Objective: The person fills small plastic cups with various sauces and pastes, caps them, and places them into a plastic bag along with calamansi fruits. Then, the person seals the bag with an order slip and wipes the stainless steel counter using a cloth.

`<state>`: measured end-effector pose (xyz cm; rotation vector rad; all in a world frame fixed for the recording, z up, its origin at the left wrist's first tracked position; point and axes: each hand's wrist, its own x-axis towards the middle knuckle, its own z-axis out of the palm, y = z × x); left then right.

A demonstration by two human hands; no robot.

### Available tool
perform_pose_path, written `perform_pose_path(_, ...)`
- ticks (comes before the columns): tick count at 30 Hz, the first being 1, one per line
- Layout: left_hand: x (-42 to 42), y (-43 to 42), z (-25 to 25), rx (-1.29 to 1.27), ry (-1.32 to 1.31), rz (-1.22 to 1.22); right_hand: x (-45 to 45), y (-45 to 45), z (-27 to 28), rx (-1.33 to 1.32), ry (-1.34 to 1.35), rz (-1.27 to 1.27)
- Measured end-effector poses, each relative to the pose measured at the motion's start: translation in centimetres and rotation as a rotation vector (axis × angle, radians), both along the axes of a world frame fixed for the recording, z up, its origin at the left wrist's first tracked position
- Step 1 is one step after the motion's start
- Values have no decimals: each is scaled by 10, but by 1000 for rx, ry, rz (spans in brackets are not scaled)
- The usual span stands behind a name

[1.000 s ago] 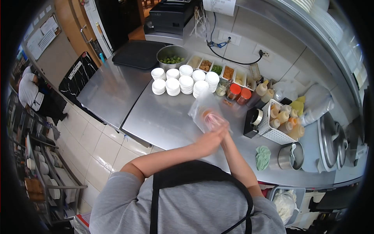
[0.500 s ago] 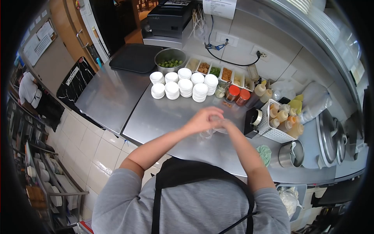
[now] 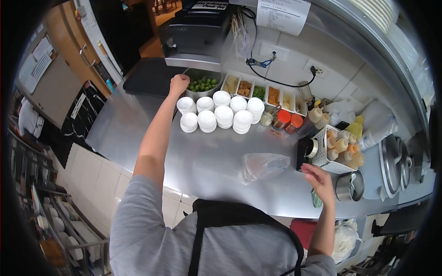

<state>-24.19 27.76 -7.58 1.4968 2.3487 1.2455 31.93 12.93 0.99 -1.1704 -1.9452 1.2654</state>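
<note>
My left hand [image 3: 179, 85] is stretched out to the back left, its fingers curled at the near-left rim of a round metal pot [image 3: 214, 94]. Small green limes [image 3: 202, 85] lie inside the pot. My right hand [image 3: 318, 180] hovers near the front right with fingers extended and nothing in it, close to a black box [image 3: 303, 153] and above a green cloth [image 3: 316, 198]. Between the hands, a clear plastic bag [image 3: 265, 166] lies on the steel counter [image 3: 207, 156]. Stacks of small white dishes [image 3: 223, 115] stand just in front of the pot.
White trays of toppings [image 3: 258, 92] line the wall beside red-lidded jars [image 3: 282, 118]. A white basket of squeeze bottles [image 3: 328, 162] and a small metal pot [image 3: 343, 187] are at right. A black tray [image 3: 149, 78] lies back left; a person [image 3: 32, 120] is far left.
My hands have parted from the plastic bag, which now lies on the counter. The left hand reached far left to the metal pot; the right moved right and nearer me. The view shifted.
</note>
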Motion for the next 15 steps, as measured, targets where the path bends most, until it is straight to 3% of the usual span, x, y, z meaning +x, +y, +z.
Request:
perform_pose_path(2,-12,32,-11,-138,11,-81,5,-3,-6,5,28,-141)
perform_pose_path(3,-21,56,-21,-299,267,-151,7,-5,-10,9,59,-198)
perform_pose_path(4,-33,85,-40,-475,196,-151,6,-6,-12,10,88,-254)
perform_pose_path(6,-40,113,-65,-569,277,-209,-3,-10,-10,46,24,-304)
perform_pose_path(11,-19,114,-75,-655,297,-422,-17,-13,-8,78,-118,-350)
perform_pose_path(15,-24,122,-97,-570,376,-362,-25,-10,-9,70,-166,-436)
